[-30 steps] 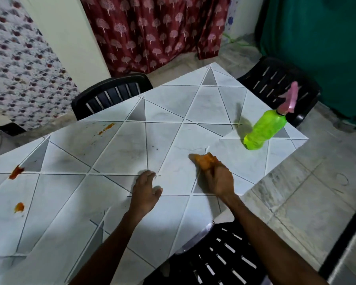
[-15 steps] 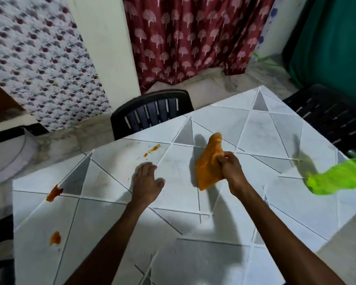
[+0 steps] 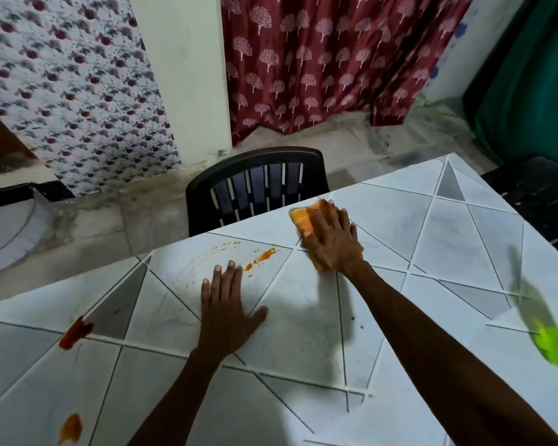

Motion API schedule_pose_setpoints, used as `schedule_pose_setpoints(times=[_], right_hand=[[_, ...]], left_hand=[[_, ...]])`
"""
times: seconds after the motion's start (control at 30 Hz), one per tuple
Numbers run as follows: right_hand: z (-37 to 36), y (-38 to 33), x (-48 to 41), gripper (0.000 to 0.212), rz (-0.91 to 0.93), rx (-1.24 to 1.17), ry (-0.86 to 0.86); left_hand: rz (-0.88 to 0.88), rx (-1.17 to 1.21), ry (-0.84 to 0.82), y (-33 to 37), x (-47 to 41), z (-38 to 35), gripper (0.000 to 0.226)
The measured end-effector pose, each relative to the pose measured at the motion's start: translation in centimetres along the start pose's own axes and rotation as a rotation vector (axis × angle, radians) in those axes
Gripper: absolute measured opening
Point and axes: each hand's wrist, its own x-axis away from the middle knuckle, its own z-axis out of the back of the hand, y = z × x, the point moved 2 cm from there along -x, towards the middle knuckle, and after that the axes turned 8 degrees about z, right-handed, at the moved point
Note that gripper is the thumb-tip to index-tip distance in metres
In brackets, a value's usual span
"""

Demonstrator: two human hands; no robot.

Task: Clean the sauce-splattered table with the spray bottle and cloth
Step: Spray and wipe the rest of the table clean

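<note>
Right hand [image 3: 331,243] flat on cloth [image 3: 303,220], table's [image 3: 464,252] 12 o'clock edge.
Fingers straight, pressing, no pinch; left hand [image 3: 227,307] flat, empty. Cloth looks soft, light, bunch-prone: keep palm over centre. Sauce [image 3: 261,254] at its 8 o'clock.

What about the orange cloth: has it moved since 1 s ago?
Yes. The orange cloth, under the right hand, went away from the person across the table to its far edge, now beside the black chair.
</note>
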Motion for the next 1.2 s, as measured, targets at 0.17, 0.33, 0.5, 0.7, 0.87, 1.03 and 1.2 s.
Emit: schedule_pose_setpoints(times=[0.17,0.33,0.5,0.7,0.87,1.03,1.2], right_hand=[[-1.8,0.5,-3.6,0.076,-0.021,0.077,0.041],[-2.5,-4.5,-6.6,0.069,-0.046,0.035,0.101],[-5.2,-10.0,-0.4,0.061,0.309,0.070,0.034],[-4.9,-1.2,5.1,0.066,0.095,0.088,0.121],[-3.8,-4.5,-2.0,0.068,-0.110,0.007,0.126],[-6.0,-6.6,6.9,0.064,0.257,0.090,0.042],[-5.9,-0.1,13.2,0.061,0.220,0.116,0.067]], left_hand=[[-0.015,-0.032,0.065,0.3,0.1,-0.2,0.099],[0.000,-0.051,0.064,0.3,0.2,-0.3,0.100],[0.003,-0.005,0.047,0.1,0.2,-0.3,0.102],[-0.002,0.006,0.032,0.1,0.0,0.0,0.102],[0.007,-0.016,0.019,-0.1,0.0,-0.3,0.104],[-0.023,-0.013,0.002,-0.6,-0.2,-0.3,0.105],[-0.018,-0.022,-0.032,-0.2,-0.4,0.0,0.104]])
